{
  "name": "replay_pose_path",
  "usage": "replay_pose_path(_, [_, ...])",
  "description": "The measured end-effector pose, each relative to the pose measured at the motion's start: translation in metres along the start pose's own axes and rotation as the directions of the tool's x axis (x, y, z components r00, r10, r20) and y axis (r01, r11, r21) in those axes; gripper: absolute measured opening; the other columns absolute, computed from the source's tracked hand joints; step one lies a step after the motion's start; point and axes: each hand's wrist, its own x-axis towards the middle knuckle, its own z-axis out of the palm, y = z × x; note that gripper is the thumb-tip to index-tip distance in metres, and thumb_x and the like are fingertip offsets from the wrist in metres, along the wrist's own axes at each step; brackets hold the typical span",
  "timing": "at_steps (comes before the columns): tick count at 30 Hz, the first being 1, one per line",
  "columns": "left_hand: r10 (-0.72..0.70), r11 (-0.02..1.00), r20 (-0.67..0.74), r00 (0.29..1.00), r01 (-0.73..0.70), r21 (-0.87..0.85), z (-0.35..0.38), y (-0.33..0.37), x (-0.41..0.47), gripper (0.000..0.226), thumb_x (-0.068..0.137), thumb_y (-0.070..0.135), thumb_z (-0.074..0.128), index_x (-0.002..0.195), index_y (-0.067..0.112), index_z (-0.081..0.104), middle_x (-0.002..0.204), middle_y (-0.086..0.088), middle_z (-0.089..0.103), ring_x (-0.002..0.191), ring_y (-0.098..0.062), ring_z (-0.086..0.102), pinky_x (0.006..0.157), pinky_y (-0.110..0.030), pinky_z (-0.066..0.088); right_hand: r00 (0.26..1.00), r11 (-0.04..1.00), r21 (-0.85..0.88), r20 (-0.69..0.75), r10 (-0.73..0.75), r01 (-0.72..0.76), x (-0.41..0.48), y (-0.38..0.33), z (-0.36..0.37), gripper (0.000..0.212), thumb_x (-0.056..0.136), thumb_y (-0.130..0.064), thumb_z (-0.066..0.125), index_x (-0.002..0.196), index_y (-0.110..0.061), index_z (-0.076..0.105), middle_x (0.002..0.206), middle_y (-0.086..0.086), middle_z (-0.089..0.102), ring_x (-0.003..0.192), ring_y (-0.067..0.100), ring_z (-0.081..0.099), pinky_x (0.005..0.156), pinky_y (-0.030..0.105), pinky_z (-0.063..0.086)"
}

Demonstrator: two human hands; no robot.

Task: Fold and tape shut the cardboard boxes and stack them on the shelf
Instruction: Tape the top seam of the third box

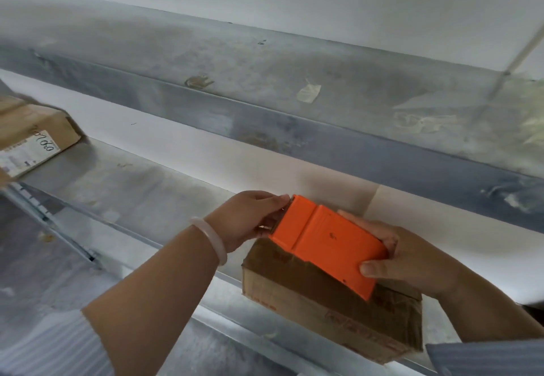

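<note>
Cardboard boxes number two: one brown box [329,302] sits at the front edge of a grey metal shelf [123,187], a second, labelled box [32,137] rests far left. One orange tape dispenser [326,243] lies on the near box. The left hand [250,219] pinches its far end; the right hand [412,258] grips its near end. One pale bracelet [210,238] circles the left wrist.

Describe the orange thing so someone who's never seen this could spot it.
On the grey metal shelf, find the brown cardboard box at the front edge. The bright orange plastic tape dispenser sits atop it, gripped by the left hand and right hand. Nothing else is orange.
</note>
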Motion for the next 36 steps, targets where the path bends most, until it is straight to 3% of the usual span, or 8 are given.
replay_pose_path(2, [-0.046,0.997,-0.012,0.999,0.046,-0.059,0.0,0.0,0.002,0.033,0.095,0.031,0.06,0.108,0.002,0.068,0.089,-0.01,0.066,0.076,-0.017,0.065,0.07,-0.03,0.054,1.0,1.0,0.014,-0.003,-0.006,0.006,0.0,-0.001,0.0,0.076,0.073,0.0,0.069,0.139,-0.026,0.04,0.128,-0.016,0.064,0.118,0.011,0.062,0.087,0.021,0.052])
replay_pose_path(6, [-0.106,0.984,0.004,0.994,0.106,-0.145,-0.003,-0.002,0.001,0.016,0.093,0.018,0.063,0.1,0.005,0.07,0.078,-0.007,0.069,0.066,-0.013,0.065,0.065,-0.028,0.055,1.0,1.0,-0.003,0.003,-0.018,0.018,-0.001,-0.002,-0.001,0.076,0.075,-0.001,0.068,0.14,-0.027,0.039,0.13,-0.014,0.063,0.12,0.012,0.061,0.088,0.021,0.051])
replay_pose_path(11, [0.0,0.998,-0.149,0.989,0.009,0.06,0.002,-0.001,0.002,0.012,0.092,0.015,0.066,0.094,0.005,0.071,0.078,-0.01,0.069,0.066,-0.014,0.065,0.067,-0.028,0.059,1.0,0.997,-0.068,0.01,0.023,-0.023,0.0,-0.005,-0.004,0.096,0.063,-0.047,0.088,0.143,-0.034,0.037,0.137,-0.011,0.059,0.125,0.015,0.057,0.093,0.025,0.051])
replay_pose_path(16, [-0.033,0.996,-0.056,0.998,0.038,0.076,-0.004,0.004,-0.002,0.025,0.091,-0.005,0.057,0.109,0.01,0.066,0.087,-0.009,0.075,0.079,-0.018,0.071,0.079,-0.035,0.06,0.999,0.995,-0.093,0.016,0.03,-0.028,0.0,-0.004,-0.006,0.097,0.066,-0.049,0.085,0.147,-0.033,0.034,0.14,-0.008,0.057,0.128,0.018,0.055,0.098,0.029,0.05])
replay_pose_path(20, [0.049,0.984,-0.111,0.993,-0.029,0.177,-0.004,0.011,-0.002,0.021,0.089,-0.004,0.062,0.1,0.014,0.065,0.086,-0.009,0.075,0.084,-0.024,0.072,0.081,-0.044,0.06,0.999,0.994,-0.109,0.034,0.035,-0.031,0.0,-0.008,-0.006,0.098,0.067,-0.05,0.085,0.148,-0.031,0.033,0.141,-0.006,0.056,0.129,0.019,0.055,0.102,0.033,0.049])
replay_pose_path(25, [0.132,0.958,-0.139,0.981,-0.091,0.272,-0.006,0.024,-0.002,0.021,0.088,-0.005,0.061,0.098,0.013,0.065,0.082,-0.01,0.074,0.082,-0.027,0.073,0.076,-0.042,0.061,0.998,0.991,-0.13,0.047,0.036,-0.03,0.002,-0.01,-0.008,0.098,0.07,-0.047,0.084,0.151,-0.029,0.032,0.144,-0.001,0.054,0.131,0.022,0.053,0.107,0.047,0.044])
replay_pose_path(29, [0.222,0.912,-0.169,0.96,-0.143,0.384,-0.003,0.029,0.001,0.021,0.087,-0.004,0.064,0.094,0.017,0.064,0.076,-0.007,0.075,0.073,-0.021,0.073,0.071,-0.035,0.062,0.999,0.989,-0.146,0.042,0.031,-0.025,0.002,-0.014,-0.008,0.096,0.069,-0.051,0.083,0.149,-0.033,0.034,0.14,-0.007,0.057,0.127,0.018,0.056,0.101,0.033,0.05])
replay_pose_path(36, [0.367,0.833,-0.259,0.893,-0.191,0.52,-0.006,0.034,0.006,0.024,0.089,0.0,0.062,0.088,0.024,0.064,0.069,0.007,0.073,0.066,-0.012,0.071,0.07,-0.029,0.061,0.999,0.986,-0.164,0.035,0.022,-0.016,0.001,-0.015,-0.008,0.09,0.068,-0.05,0.083,0.146,-0.039,0.037,0.136,-0.011,0.06,0.124,0.014,0.059,0.096,0.025,0.051])
